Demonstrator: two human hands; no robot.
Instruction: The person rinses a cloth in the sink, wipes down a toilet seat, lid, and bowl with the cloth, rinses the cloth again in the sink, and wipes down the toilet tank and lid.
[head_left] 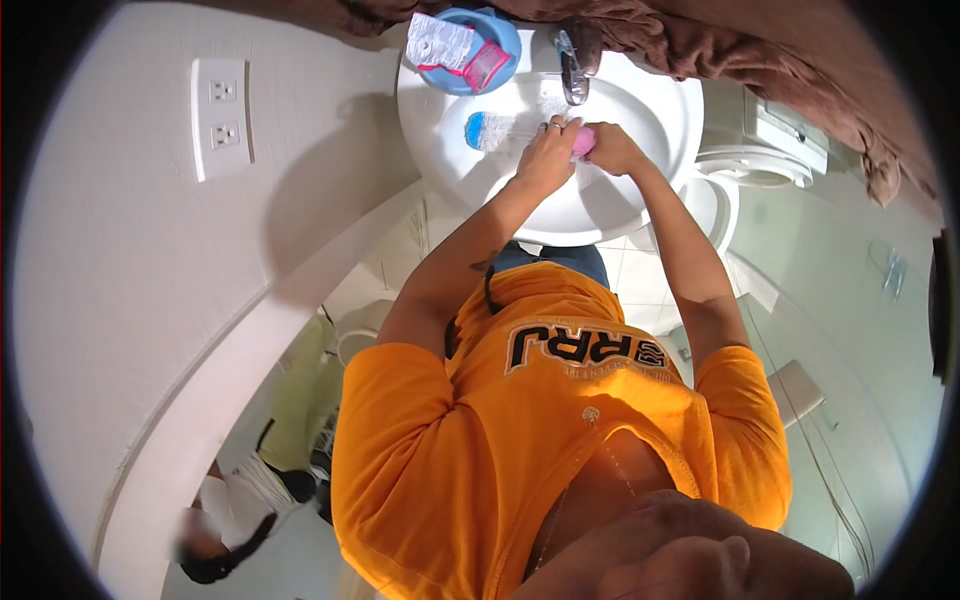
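A small pink item (583, 140) is between my two hands over the white sink basin (640, 190). My left hand (550, 155), with a ring on one finger, has its fingers closed on the item's left side. From the right, my right hand (612, 150) grips the same item with curled fingers. Just left of my left hand, a blue thing with white bristle-like strands (478, 131) lies in the basin. What the pink item is, and whether it joins the strands, cannot be made out.
A blue tub (468, 80) holding white and pink pieces stands on the sink's back left rim, beside a metal faucet (573, 75). Brown cloth (720, 50) hangs along the back. At right is a toilet (755, 167). Another person (225, 510) is at lower left.
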